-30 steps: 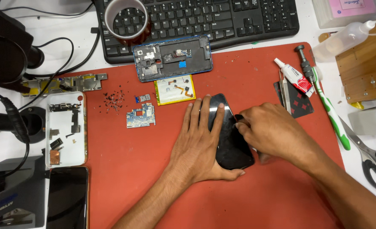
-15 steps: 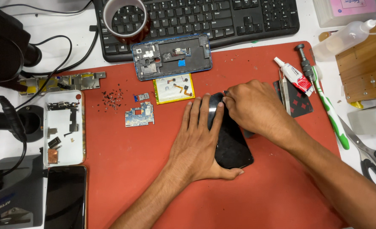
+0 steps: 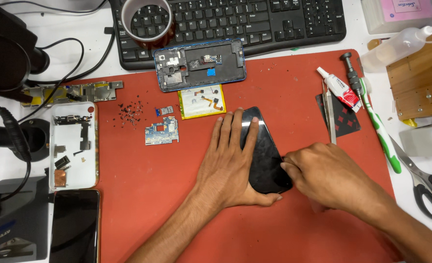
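Note:
A black phone screen panel (image 3: 264, 151) lies face up on the red work mat (image 3: 143, 195). My left hand (image 3: 230, 160) lies flat over its left side, fingers spread and thumb under its lower edge, pressing it down. My right hand (image 3: 328, 178) is curled against the panel's lower right edge, fingertips pinched at the rim; whether it holds a small tool is hidden. Above the panel lie a yellow battery with flex cables (image 3: 202, 101) and a blue phone frame (image 3: 200, 65).
A small circuit board (image 3: 162, 133) and loose screws (image 3: 129, 113) lie left of my hands. Glue tube (image 3: 339, 87), tweezers (image 3: 329, 117), toothbrush (image 3: 379, 129) and scissors (image 3: 425, 182) sit right. Keyboard (image 3: 255, 22), tape roll (image 3: 146, 22), white parts tray (image 3: 73, 145), another phone (image 3: 74, 229).
My right hand has slid from the panel's upper right edge down to its lower right edge. My left hand and the panel have stayed in place.

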